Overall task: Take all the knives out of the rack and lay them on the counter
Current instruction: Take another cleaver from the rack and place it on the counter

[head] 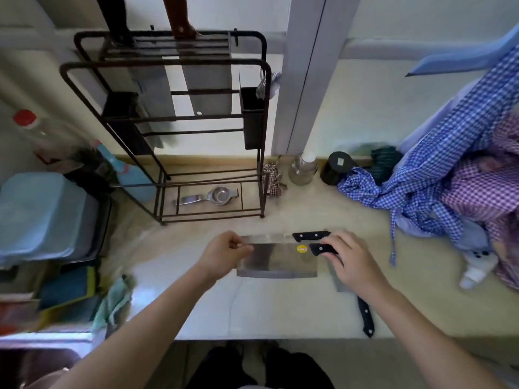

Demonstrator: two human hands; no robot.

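Right hand [354,265] fingers [332,245] curled down on the black riveted handle of a broad steel cleaver [278,261] bearing a yellow sticker. Left hand [224,252] fingers pinched together on the blade's far end. Cleaver flat, near the table's [196,310] front edge. Second black-handled knife [310,235] just behind it; third knife [365,313] under the right wrist. Two knives upright in the black rack [168,122] at the table's back edge.

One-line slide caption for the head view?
Both hands, left hand and right hand, lay a cleaver on the counter; two knives remain in the rack.
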